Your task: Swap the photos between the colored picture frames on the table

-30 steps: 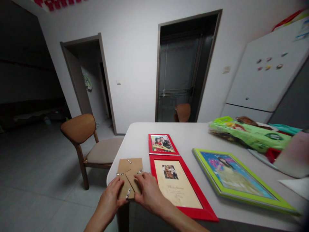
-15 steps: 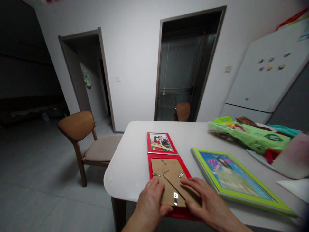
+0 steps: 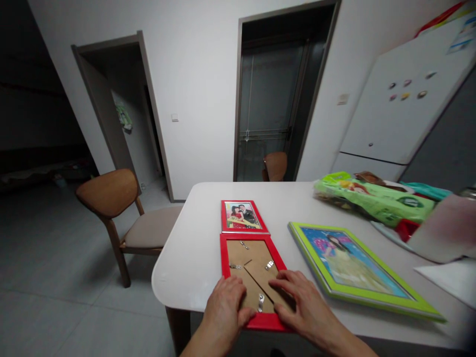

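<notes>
A brown backing panel (image 3: 255,270) has just been brought over from the left, where it was held beside the red frame (image 3: 224,255) a second ago. It is now lying within that frame's opening on the table (image 3: 193,238), near the table's edge, and the cream sheet seen there earlier has been covered. The red rim is now visible around much of the panel, so it appears to be about seated, though whether it is fully flush cannot be told.

The fingers of the left hand (image 3: 225,302) are bent over the panel's left side; those of the right hand (image 3: 305,300) are spread on its right side. Both thumbs are placed by its near edge. Whether the panel is pinched or only pressed cannot be told.

Four metal clips (image 3: 261,301) can be counted on the panel. Two red-framed pieces are seen in all: this one and a smaller red-framed picture (image 3: 241,217) just beyond it. One lime-framed picture (image 3: 349,260) is laid to the right, and one green bag (image 3: 383,201) farther back. Two chairs (image 3: 107,193) are partly seen.
</notes>
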A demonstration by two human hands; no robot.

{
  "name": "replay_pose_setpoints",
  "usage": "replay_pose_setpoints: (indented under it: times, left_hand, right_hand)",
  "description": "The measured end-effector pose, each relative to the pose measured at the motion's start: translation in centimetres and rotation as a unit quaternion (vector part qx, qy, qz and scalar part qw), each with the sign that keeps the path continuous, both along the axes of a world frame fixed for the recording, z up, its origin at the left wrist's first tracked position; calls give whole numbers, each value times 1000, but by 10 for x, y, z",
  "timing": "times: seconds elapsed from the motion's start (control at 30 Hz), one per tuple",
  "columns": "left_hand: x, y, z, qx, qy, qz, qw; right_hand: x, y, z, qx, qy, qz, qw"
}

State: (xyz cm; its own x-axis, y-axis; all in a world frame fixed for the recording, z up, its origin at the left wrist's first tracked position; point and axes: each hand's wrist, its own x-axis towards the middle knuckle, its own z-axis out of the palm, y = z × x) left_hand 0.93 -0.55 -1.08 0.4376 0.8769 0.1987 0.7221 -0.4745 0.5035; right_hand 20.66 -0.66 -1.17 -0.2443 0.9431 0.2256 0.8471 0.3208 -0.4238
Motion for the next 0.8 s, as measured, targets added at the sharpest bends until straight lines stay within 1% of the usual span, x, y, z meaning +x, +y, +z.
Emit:
replay_pose_setpoints:
  times: [0.1,0.23,0.37,0.6,0.8]
  left_hand:
    - [-2,-1,-4,15,-2,-14,1000]
    - [-4,-2,-8,18,15,-23,999]
    - [-4,-3,-6,7,31,-14,999]
    - [-2,-4,-2,0,37,-8,999]
    - [-3,-4,2,2,29,-11,1000]
  right_hand:
    - [4,7,2,3,-8,-1,1000]
    - [5,22,4,37,-49,-25,998]
    - [2,33,2,54,-93,-49,993]
    - [4,35,-3,31,-33,-25,999]
    - [5,33,-3,36,-19,-28,999]
